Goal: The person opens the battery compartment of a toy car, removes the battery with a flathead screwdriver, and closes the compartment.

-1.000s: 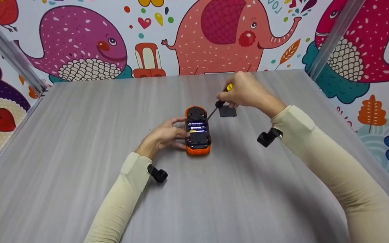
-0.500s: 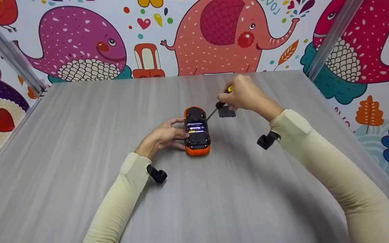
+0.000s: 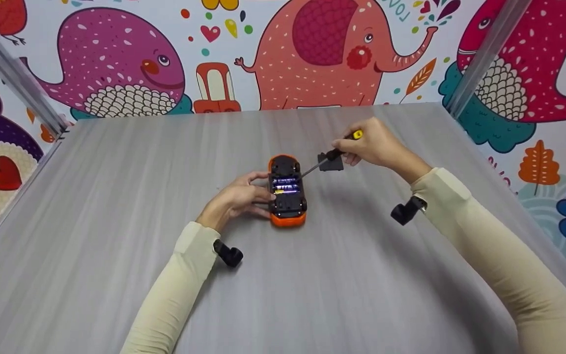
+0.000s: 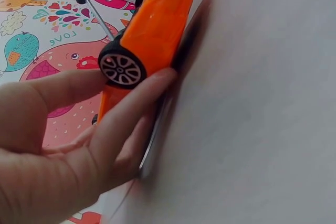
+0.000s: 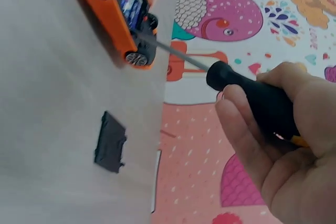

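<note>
"LOVE" lettering [image 4: 59, 39] beyond toy car [image 4: 156, 27]

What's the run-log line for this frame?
left hand: holds upturned toy car | right hand: grips screwdriver, tip near exposed batteries | black cover: on table

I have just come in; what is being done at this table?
A person's left hand holds an orange toy car upside down on the table, its batteries exposed. The right hand grips a screwdriver, with its tip at the car's edge beside the batteries. What looks like their black cover lies apart on the table.
</note>
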A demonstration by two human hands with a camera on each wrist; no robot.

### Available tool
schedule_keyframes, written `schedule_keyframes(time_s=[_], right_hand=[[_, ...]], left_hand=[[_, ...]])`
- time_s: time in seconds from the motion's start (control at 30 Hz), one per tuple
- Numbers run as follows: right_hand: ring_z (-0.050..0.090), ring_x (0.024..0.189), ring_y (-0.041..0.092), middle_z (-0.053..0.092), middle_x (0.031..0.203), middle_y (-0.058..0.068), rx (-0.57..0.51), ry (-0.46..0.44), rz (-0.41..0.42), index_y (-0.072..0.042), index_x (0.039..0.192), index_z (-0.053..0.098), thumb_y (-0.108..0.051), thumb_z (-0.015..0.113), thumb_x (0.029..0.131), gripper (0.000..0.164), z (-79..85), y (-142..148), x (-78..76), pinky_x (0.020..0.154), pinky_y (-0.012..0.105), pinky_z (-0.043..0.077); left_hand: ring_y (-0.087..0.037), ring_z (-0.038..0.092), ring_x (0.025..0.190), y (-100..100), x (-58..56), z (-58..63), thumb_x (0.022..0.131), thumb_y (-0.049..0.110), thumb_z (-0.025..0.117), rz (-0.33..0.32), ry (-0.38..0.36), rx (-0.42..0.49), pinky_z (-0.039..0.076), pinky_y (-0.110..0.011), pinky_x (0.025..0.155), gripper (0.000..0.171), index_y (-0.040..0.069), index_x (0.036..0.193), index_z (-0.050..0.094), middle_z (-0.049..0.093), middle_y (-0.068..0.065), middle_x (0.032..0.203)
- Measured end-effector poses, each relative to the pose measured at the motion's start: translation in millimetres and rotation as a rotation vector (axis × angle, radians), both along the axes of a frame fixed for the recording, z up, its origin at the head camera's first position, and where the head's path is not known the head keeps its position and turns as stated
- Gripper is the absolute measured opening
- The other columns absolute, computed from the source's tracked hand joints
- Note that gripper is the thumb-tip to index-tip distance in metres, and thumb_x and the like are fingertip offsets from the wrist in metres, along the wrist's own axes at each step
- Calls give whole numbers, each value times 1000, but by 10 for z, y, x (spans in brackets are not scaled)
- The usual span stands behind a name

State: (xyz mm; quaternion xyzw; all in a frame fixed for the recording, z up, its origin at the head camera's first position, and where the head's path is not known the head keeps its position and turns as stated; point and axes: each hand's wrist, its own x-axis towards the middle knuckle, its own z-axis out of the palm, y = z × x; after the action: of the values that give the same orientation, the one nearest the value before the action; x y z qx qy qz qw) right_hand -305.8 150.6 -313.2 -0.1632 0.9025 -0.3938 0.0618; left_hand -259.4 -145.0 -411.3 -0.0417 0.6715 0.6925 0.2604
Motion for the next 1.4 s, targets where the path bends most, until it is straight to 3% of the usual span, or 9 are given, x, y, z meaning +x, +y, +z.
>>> schedule_keyframes(time_s=[0.3, 0.57, 0.8, 1.17, 1.4], right_hand=[[69, 57, 12, 71, 78, 11, -137, -40, -38, 3, 101, 74, -24, 77, 90, 29, -317, 257, -112, 59, 23, 61], [68, 58, 11, 71, 79, 12, -236, -45, -5, 5, 105, 73, -25, 75, 91, 33, -522, 375, -163, 62, 27, 63], [68, 61, 9, 68, 73, 0, -280, -85, -20, 5, 106, 72, -25, 72, 93, 33, -690, 445, -186, 66, 29, 64], [69, 60, 8, 69, 71, -1, -310, -88, -8, 7, 106, 71, -24, 73, 93, 34, -664, 461, -158, 65, 30, 64], [69, 64, 10, 69, 77, 3, -275, -74, -21, 6, 110, 71, -26, 72, 93, 36, -532, 472, -126, 67, 26, 63]], left_hand=[[-26, 70, 96, 3, 10, -12, 88, -11, 59, -9, 10, 12, 63, -49, 80, 72, 8, 152, 33, 57, -28, 133], [-27, 70, 94, -3, 14, -1, 87, -12, 59, 1, 11, 5, 63, -50, 82, 71, 9, 151, 34, 63, -25, 121], [-28, 70, 97, 3, 14, -15, 88, -11, 60, 1, 2, 9, 63, -49, 81, 72, 9, 152, 33, 60, -28, 131], [-29, 69, 100, 11, -4, -8, 87, -11, 60, 7, -4, 1, 64, -47, 78, 72, 10, 151, 34, 58, -31, 134], [-28, 68, 99, 1, 3, 0, 87, -10, 61, 1, 3, 4, 64, -46, 76, 73, 11, 151, 33, 58, -30, 134]])
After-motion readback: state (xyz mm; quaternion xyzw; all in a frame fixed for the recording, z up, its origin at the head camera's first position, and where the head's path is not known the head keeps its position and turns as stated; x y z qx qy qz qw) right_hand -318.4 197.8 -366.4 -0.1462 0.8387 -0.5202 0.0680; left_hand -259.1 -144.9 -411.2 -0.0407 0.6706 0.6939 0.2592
